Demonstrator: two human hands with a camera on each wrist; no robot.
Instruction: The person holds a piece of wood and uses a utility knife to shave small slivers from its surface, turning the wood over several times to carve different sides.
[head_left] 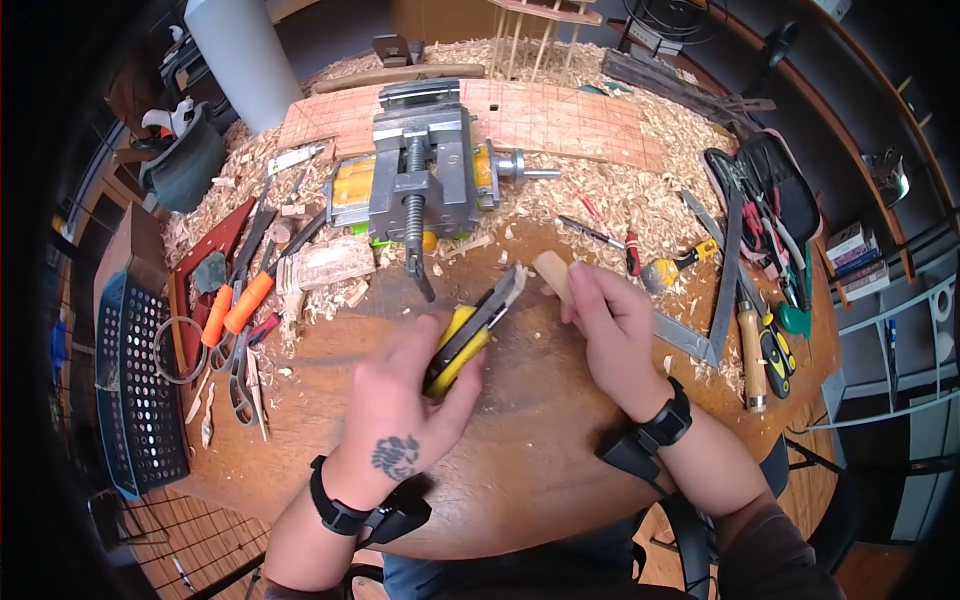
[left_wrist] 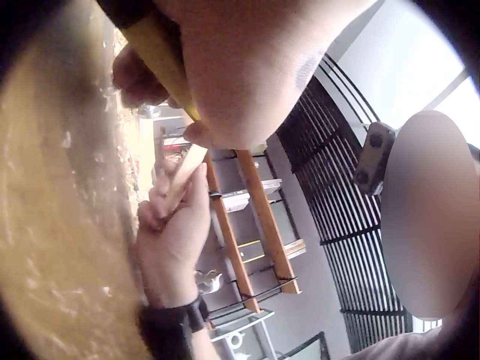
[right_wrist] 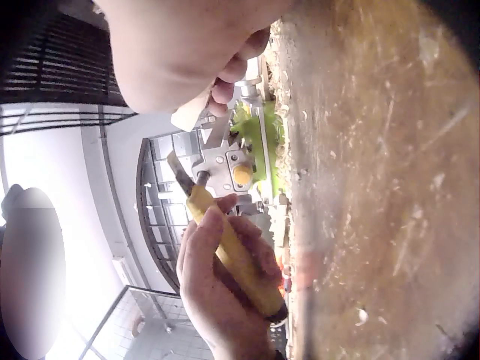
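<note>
Glossy, scuffed brown wood on the tabletop (head_left: 500,400); grey metal vise (head_left: 425,165); pale wood piece (head_left: 553,275); yellow-and-black plastic knife handle (head_left: 460,350)

The wooden table (head_left: 480,515) carries scattered shavings (head_left: 575,190), a vise (head_left: 424,170), a gridded board (head_left: 575,125), scissors (head_left: 240,385), orange-handled tools (head_left: 248,303), a metal square (head_left: 684,338) and a wood-handled tool (head_left: 751,355)

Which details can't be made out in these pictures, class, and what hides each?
Gripped end of the wood piece: head view, covered by the right hand.
Top of the white cylinder: head view, cut off by top edge.
Markings on the vise: head view, too small to read.
Texture of the tabletop: left wrist view, blurred.
</note>
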